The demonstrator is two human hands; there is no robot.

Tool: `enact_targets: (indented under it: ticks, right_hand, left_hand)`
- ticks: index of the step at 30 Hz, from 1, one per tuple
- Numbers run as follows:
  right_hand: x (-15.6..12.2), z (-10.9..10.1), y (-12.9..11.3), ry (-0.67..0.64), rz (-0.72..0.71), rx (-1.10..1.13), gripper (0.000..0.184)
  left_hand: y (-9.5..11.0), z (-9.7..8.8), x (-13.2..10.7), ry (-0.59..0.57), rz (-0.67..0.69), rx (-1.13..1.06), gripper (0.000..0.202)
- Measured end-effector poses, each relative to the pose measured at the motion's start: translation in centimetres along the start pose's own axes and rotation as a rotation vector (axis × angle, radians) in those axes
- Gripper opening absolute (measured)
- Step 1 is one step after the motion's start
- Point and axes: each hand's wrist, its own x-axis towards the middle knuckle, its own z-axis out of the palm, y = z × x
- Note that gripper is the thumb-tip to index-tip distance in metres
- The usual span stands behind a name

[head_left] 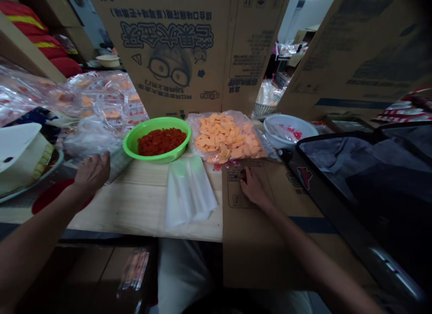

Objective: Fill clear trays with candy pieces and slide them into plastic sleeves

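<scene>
My left hand (92, 171) rests at the edge of a clear plastic bundle (119, 163), its fingers stretched forward. On the cardboard flap (249, 246), my right hand (252, 187) has its fingers curled in near a small dark red spot; whether it grips anything is hard to see. Just beyond that hand lies a clear bag of orange candy-like pieces (226, 136). A green bowl (158, 158) to the bag's left holds chopped red-orange pieces (162, 142). Between my hands, flat clear plastic sleeves (191, 192) lie on the pale wooden tabletop (135, 206).
Upright cardboard (189, 48) stands behind the bowl. A light-blue bowl (286, 138) with small red-and-clear packets is at right, beside an open dark bag (364, 183). Filled clear packets (104, 96) are piled back left; a white container (20, 147) sits far left.
</scene>
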Motion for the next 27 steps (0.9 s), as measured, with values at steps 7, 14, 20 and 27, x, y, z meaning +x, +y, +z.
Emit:
enact_targets:
  ticks: [7,14,20,27]
  right_hand:
    - [-0.2,3.3,-1.8,0.008,-0.187,0.153,0.067]
    - [0.2,5.2,-1.8,0.153,-0.187,0.088,0.061]
    - [-0.1,6.2,-1.6,0.088,-0.257,0.131,0.056]
    - [-1.7,7.1,-1.9,0.109,-0.333,0.172,0.053]
  left_hand:
    - [-1.1,-2.9,0.4,-0.002,-0.006,0.096,0.039]
    - [-1.5,-5.0,2.0,0.069,-0.012,0.022,0.035]
    - [-2.5,-6.2,3.1,0.091,0.068,-0.023,0.029]
    - [-5.2,-12.0,5.8,0.287,-0.097,-0.206,0.032]
